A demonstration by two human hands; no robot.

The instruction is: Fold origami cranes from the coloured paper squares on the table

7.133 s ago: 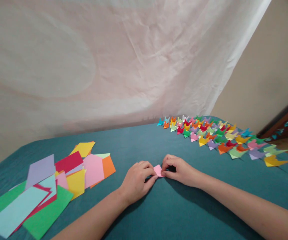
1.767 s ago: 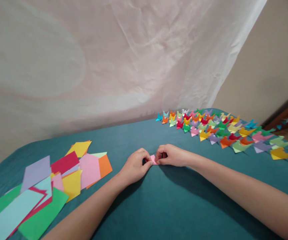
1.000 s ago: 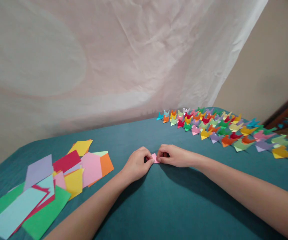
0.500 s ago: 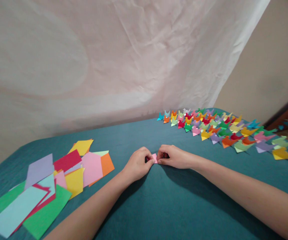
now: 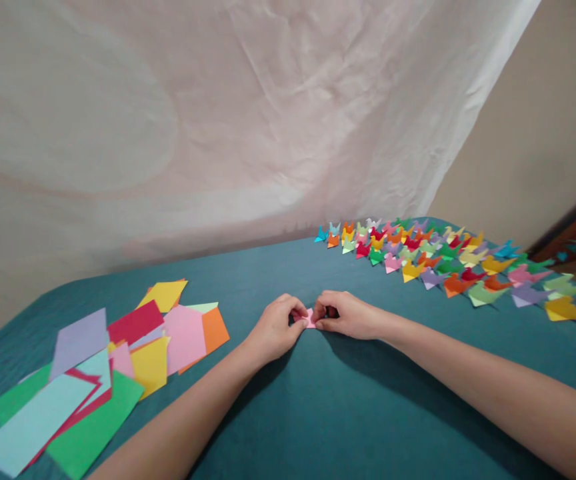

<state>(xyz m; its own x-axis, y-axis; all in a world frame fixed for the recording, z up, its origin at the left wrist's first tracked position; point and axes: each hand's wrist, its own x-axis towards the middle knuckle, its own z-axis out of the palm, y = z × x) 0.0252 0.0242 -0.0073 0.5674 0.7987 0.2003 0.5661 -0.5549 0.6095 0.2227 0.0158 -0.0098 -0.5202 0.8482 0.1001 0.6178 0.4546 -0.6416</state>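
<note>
A small folded pink paper [image 5: 311,319] lies on the teal cloth [image 5: 358,413] between my two hands. My left hand [image 5: 274,329] pinches its left side with curled fingers. On its right side my right hand [image 5: 344,315] is pinched shut, fingertips pressed on the fold. Most of the paper is hidden under my fingers.
A loose pile of coloured paper sheets [image 5: 93,367] lies at the left. Rows of several folded paper birds [image 5: 443,263] fill the right back of the cloth. A white sheet [image 5: 218,120] hangs behind. A beige wall and dark wood edge [image 5: 575,230] are at the right.
Both hands have drawn closer together over the pink paper, so less of it shows than a second ago. The rest stays put.
</note>
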